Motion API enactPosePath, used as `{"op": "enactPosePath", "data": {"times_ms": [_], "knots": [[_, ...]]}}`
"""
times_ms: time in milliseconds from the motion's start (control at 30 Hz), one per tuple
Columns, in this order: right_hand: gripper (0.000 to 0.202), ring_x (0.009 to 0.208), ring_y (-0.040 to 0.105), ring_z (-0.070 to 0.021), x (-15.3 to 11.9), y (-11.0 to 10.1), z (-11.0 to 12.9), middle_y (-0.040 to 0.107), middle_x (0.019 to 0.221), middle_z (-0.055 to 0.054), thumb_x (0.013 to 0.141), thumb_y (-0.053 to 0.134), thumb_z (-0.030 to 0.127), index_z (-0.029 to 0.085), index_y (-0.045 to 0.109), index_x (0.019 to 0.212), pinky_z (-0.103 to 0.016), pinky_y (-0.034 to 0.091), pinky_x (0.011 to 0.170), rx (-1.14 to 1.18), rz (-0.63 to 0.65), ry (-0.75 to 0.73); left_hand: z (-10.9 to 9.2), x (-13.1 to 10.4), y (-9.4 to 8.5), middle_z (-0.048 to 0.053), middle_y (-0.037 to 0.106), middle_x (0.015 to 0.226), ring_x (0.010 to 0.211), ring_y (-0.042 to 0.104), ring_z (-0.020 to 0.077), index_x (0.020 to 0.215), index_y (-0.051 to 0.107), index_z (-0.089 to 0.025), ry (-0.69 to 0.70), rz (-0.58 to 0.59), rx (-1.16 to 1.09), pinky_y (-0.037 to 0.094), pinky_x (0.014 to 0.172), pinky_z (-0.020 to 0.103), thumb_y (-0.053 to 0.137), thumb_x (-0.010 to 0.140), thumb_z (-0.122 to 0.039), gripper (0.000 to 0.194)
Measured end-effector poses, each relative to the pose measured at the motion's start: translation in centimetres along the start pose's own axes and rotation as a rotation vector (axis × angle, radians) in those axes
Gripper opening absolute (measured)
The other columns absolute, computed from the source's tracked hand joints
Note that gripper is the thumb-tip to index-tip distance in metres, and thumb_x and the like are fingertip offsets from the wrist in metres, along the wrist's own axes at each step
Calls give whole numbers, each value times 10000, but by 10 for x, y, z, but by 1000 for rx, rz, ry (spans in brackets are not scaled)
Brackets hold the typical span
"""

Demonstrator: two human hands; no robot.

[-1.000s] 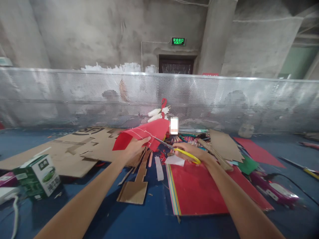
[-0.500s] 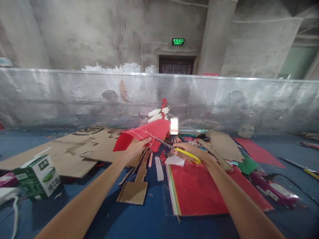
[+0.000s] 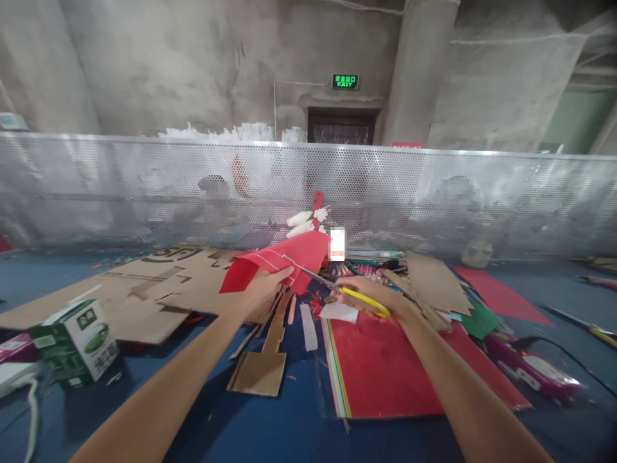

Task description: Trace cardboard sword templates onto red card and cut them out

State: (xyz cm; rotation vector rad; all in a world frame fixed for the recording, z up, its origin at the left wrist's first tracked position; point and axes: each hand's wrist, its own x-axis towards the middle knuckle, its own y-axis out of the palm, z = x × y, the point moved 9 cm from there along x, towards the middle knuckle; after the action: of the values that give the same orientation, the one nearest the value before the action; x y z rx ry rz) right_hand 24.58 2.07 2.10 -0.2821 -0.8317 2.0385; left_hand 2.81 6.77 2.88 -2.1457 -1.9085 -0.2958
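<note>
A bent red sheet (image 3: 303, 251) with thin pale lines on it is gripped at its lower edge by my left hand (image 3: 265, 286), the fingers pressed together on it. My right hand (image 3: 369, 292) holds scissors (image 3: 364, 300) with yellow handles. Their blades point up and left and reach the sheet close to my left fingertips. White flowers (image 3: 301, 225) with a red loop stand just behind the sheet. Under my right hand a white paper scrap (image 3: 339, 313) lies on a stack of coloured sheets (image 3: 385, 373), red on top.
Cardboard pieces (image 3: 116, 296) spread over the left, with a green and white carton (image 3: 77, 344) in front. A cardboard cutout (image 3: 258, 373) lies near the middle. On the right are a purple device (image 3: 540, 373) with a cable and another yellow-handled tool (image 3: 578, 325). A perforated metal screen (image 3: 120, 193) runs behind.
</note>
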Motion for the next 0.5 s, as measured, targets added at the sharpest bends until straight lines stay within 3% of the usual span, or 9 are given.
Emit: {"op": "enactPosePath", "data": {"times_ms": [133,500], "knots": [[373,531,397,-83,0,-1,4,489,694,34,866,614,531,167,620,944,-202,290,449,-34,2,-25,5,2,0,81,778,744,853,751,306,750,736,-209,-21,25,11,572,906,444,773,733,-516,310],[321,595,460,-100,4,-3,-2,521,735,18,916,568,497,179,609,939,-205,342,507,-67,-25,-41,6,-2,2,96,789,867,909,749,313,863,748,-199,-56,2,-111,597,874,462,817,684,-525,379]]}}
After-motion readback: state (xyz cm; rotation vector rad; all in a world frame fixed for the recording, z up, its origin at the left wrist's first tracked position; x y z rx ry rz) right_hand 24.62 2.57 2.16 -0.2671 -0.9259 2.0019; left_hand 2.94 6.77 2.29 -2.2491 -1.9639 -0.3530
